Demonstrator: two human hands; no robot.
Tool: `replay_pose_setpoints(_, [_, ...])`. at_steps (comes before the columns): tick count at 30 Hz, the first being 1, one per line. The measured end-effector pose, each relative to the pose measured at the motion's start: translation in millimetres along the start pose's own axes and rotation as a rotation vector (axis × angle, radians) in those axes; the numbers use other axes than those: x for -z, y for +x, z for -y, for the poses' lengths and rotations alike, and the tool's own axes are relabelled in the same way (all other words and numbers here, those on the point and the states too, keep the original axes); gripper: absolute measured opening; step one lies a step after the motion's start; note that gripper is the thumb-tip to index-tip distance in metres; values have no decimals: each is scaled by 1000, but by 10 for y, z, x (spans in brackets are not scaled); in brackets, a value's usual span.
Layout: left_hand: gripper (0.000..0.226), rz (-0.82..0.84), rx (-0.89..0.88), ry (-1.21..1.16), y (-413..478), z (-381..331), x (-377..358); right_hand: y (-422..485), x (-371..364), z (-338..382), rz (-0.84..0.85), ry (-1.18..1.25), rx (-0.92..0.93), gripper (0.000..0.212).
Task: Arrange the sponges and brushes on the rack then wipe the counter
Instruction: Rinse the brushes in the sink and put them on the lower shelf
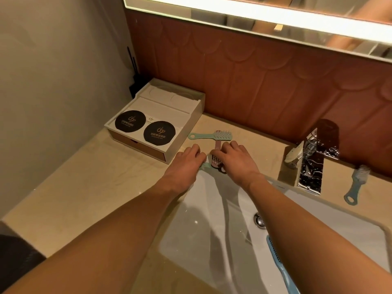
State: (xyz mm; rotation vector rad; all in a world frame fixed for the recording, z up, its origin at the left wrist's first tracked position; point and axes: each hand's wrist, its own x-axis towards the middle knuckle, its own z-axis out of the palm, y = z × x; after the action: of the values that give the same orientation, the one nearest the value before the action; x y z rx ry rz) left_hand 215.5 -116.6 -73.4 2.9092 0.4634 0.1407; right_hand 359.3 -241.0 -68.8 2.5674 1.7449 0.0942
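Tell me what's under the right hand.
Under the right hand lies a pink brush on the counter at the sink's back edge: handle above the fingers, bristles below. The hand covers its middle, so the grip cannot be judged.

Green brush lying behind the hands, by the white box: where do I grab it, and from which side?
Grip the green brush by its slim flat handle, coming from above. It lies flat on the counter, bristle head to the right, loop end left near the white box, handle clear.
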Motion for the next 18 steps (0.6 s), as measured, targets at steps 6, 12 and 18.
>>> replay_pose_setpoints(6, [45, -13, -12, -65, -50, 0, 124, -18, 162, 33, -125, 308, -75, 45])
replay_pose_setpoints(12, [52, 8, -20, -44, -118, -84, 208, -197, 415, 32, -138, 294, -74, 45])
replay_pose_setpoints(18, [46, 7, -108, -27, -253, -274, 406, -554, 664, 148, -115, 421, -132, 33])
